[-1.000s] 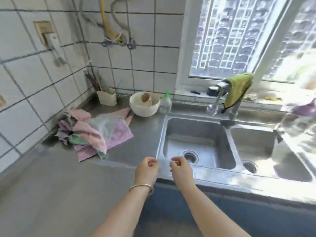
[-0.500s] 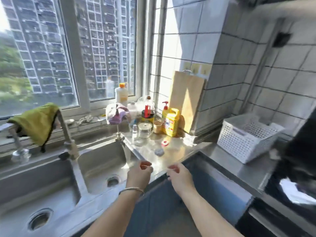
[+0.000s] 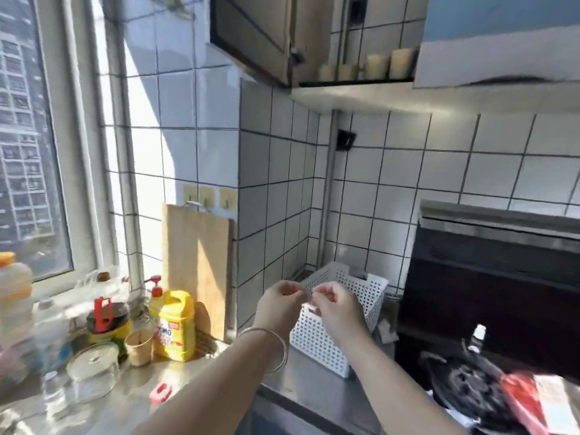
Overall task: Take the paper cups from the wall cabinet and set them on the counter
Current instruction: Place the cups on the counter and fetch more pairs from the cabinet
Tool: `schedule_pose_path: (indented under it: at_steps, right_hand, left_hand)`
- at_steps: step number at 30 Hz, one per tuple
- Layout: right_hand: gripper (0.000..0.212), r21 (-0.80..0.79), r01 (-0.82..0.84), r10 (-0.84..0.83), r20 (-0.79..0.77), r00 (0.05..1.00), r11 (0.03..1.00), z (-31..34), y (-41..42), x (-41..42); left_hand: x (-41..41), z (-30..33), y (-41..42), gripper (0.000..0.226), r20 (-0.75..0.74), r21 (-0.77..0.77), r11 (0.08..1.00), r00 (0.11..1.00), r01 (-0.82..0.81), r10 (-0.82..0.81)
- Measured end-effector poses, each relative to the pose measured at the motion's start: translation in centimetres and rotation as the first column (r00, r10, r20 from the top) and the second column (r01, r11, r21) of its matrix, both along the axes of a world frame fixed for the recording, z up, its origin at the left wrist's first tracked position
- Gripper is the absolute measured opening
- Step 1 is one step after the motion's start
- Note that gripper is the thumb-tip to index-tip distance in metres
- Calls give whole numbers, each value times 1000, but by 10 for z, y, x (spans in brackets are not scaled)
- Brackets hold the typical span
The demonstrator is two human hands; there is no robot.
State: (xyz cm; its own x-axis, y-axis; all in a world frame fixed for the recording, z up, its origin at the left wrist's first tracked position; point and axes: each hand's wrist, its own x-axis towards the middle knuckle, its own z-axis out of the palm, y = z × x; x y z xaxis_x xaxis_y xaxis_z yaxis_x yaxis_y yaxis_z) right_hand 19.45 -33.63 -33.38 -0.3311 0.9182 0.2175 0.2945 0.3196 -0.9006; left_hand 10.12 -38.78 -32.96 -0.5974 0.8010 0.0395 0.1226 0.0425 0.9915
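The wall cabinet (image 3: 251, 29) hangs at the top centre with its door swung open. On its bottom shelf stand several cream paper cups (image 3: 379, 65) in a row. My left hand (image 3: 281, 304) and my right hand (image 3: 337, 304) are raised side by side in front of me at chest height, well below the cabinet. Both have the fingers curled in with nothing visible in them. A silver bangle sits on my left wrist. The steel counter (image 3: 310, 384) runs below them.
A white perforated basket (image 3: 339, 312) stands in the counter corner behind my hands. At left are a wooden cutting board (image 3: 196, 265), a yellow detergent bottle (image 3: 172, 329), a brown cup (image 3: 138, 346) and jars. A black range hood (image 3: 489, 277) and stove sit at right.
My view has swung right and upward, from the sink to the counter corner and the open wall cabinet. Both hands stayed closed together in front of me and rose a little.
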Motion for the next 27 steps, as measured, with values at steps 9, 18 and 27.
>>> schedule_pose_path:
  at_steps: [9,18,27]
  right_hand:
    - [11,133,191,-178,-102,979,973,89,138,-46]
    - [14,379,260,-255,-65,965,888,195,264,-40]
    - [19,428,288,-246,-153,957,857,263,354,-34]
  left_hand:
    - [-49,98,155,17,-236,122,977,961,175,-143]
    - [-53,185,284,12,-380,233,927,905,295,-193]
    - [-43,271,366,17,-486,403,861,870,310,-85]
